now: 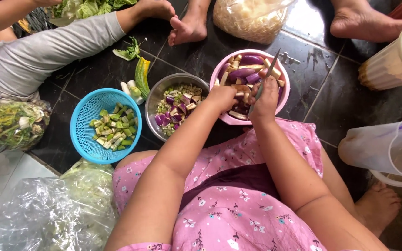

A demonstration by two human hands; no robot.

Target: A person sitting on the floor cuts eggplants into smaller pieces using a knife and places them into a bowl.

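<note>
Pink floral cloth (pixel 238 204) covers the lap nearest the camera, both forearms reaching out over it. Right hand (pixel 264 97) is clenched around a knife (pixel 266 76), blade pointing away over the pink bowl (pixel 282 100) of purple eggplant pieces. Left hand (pixel 222 97) grips an eggplant piece (pixel 239 94) at that bowl's near rim, just beside the steel bowl (pixel 157 100) of chopped eggplant; a blue basket (pixel 82 121) of green chunks sits further left

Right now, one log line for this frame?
left hand: holds eggplant piece | right hand: grips knife | over pink bowl | steel bowl alongside, holding cut pieces
</note>
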